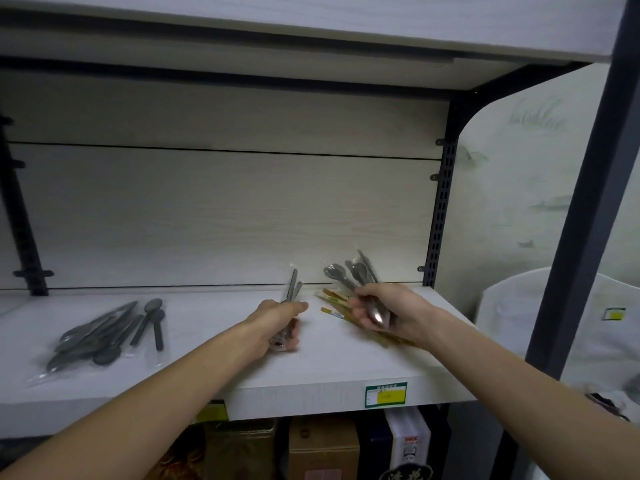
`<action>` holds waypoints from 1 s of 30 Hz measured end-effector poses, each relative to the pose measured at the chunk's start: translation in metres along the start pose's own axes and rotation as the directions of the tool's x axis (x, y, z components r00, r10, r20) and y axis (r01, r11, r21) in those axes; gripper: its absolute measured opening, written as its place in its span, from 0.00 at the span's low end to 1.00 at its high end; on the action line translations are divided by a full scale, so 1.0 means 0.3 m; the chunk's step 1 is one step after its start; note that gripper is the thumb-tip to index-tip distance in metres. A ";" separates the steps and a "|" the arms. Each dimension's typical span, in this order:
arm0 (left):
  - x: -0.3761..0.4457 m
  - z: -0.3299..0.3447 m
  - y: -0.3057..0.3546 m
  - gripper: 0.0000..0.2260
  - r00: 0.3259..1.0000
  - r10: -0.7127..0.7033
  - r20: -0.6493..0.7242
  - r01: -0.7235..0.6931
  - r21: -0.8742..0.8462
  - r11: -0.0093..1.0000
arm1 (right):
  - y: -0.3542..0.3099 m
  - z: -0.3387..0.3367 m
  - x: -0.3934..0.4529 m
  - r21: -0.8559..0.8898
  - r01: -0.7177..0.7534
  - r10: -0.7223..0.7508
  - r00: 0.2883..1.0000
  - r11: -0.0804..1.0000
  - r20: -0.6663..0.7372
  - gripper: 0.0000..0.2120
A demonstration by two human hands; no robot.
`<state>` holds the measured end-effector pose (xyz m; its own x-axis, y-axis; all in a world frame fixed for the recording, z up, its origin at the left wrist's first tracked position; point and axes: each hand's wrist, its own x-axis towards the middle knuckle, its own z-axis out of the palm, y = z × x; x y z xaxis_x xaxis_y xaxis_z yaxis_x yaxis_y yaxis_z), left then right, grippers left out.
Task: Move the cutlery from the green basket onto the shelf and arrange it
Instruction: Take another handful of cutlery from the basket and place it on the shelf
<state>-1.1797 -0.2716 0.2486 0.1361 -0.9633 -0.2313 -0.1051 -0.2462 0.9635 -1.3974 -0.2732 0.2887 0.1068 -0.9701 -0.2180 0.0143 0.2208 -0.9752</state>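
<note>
- The left hand [282, 323] grips a wrapped utensil [292, 289] over the shelf [311, 372].
- The right hand [384, 310] clutches wrapped spoons [349, 275] and chopsticks [334, 301].
- More wrapped spoons [107, 336] lie on the shelf, far left of both hands.

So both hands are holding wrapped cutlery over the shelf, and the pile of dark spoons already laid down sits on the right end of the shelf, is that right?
Not quite. Both hands, left hand and right hand, do hold wrapped cutlery over the shelf, but the head view shows the pile of dark spoons lying on the left end, not the right.
</note>
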 end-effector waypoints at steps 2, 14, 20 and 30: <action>0.003 -0.044 -0.001 0.09 1.000 -0.012 -0.017 0.011 -0.036 0.999 | 0.008 0.062 0.011 0.073 -0.049 0.043 0.995 0.996 0.087 0.05; -0.095 -0.424 -0.055 0.06 0.980 0.086 -0.181 -0.078 0.050 0.996 | 0.099 0.436 0.080 0.031 -0.104 0.094 0.966 0.994 0.241 0.14; -0.160 -0.541 -0.064 0.08 0.972 0.077 -0.220 -0.064 0.068 0.996 | 0.118 0.596 0.087 0.043 -0.115 0.097 0.946 0.992 0.309 0.14; -0.206 -0.642 -0.092 0.09 0.876 0.335 -0.348 -0.086 0.570 0.817 | 0.164 0.757 0.090 0.100 -0.087 0.057 0.960 0.991 0.274 0.12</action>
<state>-0.9954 -0.1848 0.2623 0.4271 -0.8886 0.1671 -0.6592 -0.1795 0.7303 -1.1681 -0.2656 0.2433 0.3759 -0.8911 -0.2543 0.1045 0.3134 -0.9438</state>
